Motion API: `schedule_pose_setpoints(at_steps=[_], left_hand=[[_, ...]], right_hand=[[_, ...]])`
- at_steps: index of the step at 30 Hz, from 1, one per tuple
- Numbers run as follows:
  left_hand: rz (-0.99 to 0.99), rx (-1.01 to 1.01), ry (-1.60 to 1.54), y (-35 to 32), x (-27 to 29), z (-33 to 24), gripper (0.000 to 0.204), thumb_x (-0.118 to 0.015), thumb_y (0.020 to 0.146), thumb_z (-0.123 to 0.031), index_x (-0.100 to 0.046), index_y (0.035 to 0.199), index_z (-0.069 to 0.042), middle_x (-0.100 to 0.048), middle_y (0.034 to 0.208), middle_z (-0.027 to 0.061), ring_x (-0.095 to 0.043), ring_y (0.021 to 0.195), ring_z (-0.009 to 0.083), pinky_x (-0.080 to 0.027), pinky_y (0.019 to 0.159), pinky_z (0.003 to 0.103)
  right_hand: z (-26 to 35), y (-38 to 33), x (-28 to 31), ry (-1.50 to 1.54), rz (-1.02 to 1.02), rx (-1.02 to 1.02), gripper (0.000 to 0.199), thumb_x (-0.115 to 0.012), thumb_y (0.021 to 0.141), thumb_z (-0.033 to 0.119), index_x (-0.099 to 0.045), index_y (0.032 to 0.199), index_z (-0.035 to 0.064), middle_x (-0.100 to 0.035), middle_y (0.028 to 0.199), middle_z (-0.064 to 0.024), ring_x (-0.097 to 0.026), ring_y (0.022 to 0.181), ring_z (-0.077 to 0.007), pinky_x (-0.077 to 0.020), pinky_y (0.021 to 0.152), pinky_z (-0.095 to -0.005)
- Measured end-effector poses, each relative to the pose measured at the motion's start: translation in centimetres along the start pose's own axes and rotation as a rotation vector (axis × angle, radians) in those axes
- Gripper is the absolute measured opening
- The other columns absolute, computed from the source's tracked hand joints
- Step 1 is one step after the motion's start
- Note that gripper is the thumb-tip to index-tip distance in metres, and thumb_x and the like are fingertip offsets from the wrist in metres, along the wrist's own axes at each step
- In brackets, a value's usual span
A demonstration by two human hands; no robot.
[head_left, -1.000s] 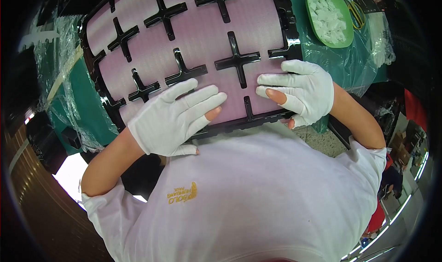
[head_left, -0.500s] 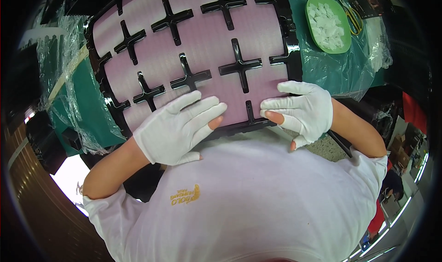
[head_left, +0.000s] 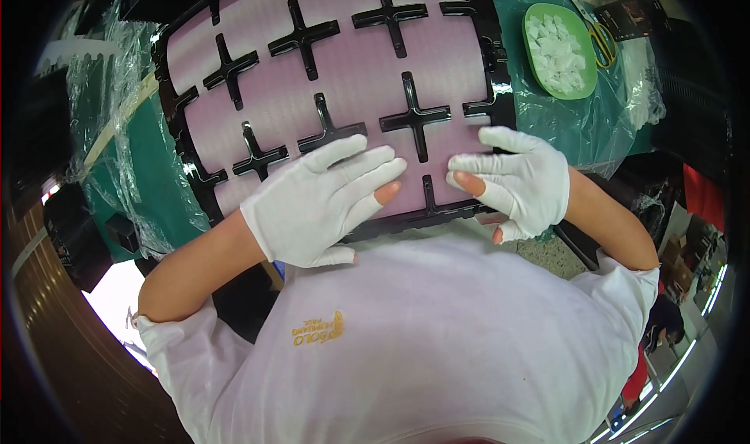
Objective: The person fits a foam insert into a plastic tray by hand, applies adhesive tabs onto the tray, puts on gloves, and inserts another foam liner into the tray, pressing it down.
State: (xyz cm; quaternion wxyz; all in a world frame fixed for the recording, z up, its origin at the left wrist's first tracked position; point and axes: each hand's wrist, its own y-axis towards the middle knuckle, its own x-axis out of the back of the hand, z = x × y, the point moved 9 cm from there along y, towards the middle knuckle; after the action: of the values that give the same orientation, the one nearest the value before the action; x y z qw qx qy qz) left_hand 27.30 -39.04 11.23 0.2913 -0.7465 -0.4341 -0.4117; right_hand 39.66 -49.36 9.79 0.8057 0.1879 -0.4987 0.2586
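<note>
A black plastic tray [head_left: 502, 104] with raised cross-shaped ribs lies before me. Pink translucent sheet material [head_left: 367, 77] fills the spaces between the ribs. My left hand [head_left: 316, 202], in a white glove with some fingertips bare, rests flat over the near left part of the tray, its fingers stretched toward the middle and partly covering a cross rib. My right hand [head_left: 519, 180], gloved the same way, lies at the near right corner with fingers extended. Neither hand holds anything. Whether the palms press on the sheet or hover just above it, I cannot tell.
To the right, a green dish [head_left: 590, 85] holds many small white packets. Yellow-handled scissors [head_left: 603, 44] and a dark printed card [head_left: 631, 14] lie beyond it. Clear plastic film covers the green tabletop [head_left: 141, 171]. A small black block [head_left: 121, 233] sits at the left.
My left hand has slid a little forward and to the right over the tray. My right hand has shifted slightly forward. The whole view has moved a little.
</note>
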Motion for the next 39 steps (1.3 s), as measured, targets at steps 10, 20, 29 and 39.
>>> schedule_pose_setpoints(at_steps=[10,20,29,39], left_hand=[[-0.053,0.01,-0.018,0.0,0.5,0.2,0.089,-0.07,0.066,-0.05,-0.044,0.13,0.007,-0.046,0.141,0.0211,-0.047,0.128,0.0359,-0.032,0.109,0.052],[-0.125,0.019,0.289,-0.5,5.7,6.4,0.092,-0.032,0.088,-0.074,-0.044,0.131,0.006,-0.044,0.143,0.0228,-0.043,0.133,0.0381,-0.026,0.111,0.054],[-0.117,0.088,0.325,-0.5,8.0,11.9,0.104,-0.032,0.086,-0.079,-0.018,0.153,-0.001,-0.036,0.15,0.0231,-0.036,0.138,0.0422,-0.021,0.115,0.057],[-0.12,0.134,0.353,1.0,9.7,14.8,0.111,-0.04,0.08,-0.081,-0.024,0.149,0.004,-0.041,0.145,0.0264,-0.04,0.135,0.0433,-0.024,0.114,0.058]], right_hand=[[-0.1,-0.1,0.7,0.053,-0.091,0.016,0.082,-0.039,0.094,0.062,-0.035,0.144,-0.0035,-0.064,0.124,-0.0128,-0.058,0.121,-0.0268,-0.0382,0.107,-0.0526],[-4.6,2.6,4.9,-0.118,-0.186,0.03,0.087,-0.04,0.093,0.064,-0.03,0.146,-0.0039,-0.064,0.125,-0.0078,-0.054,0.126,-0.0263,-0.0367,0.107,-0.0553],[-8.4,3.6,4.8,-0.127,-0.054,-0.003,0.092,-0.034,0.092,0.069,-0.016,0.153,0.0025,-0.06,0.133,-0.007,-0.052,0.129,-0.0284,-0.0305,0.11,-0.0586],[-10.8,5.0,6.6,-0.167,-0.052,0.031,0.091,-0.039,0.092,0.067,-0.019,0.152,0.0007,-0.058,0.134,-0.0117,-0.055,0.126,-0.0314,-0.0305,0.109,-0.0594]])
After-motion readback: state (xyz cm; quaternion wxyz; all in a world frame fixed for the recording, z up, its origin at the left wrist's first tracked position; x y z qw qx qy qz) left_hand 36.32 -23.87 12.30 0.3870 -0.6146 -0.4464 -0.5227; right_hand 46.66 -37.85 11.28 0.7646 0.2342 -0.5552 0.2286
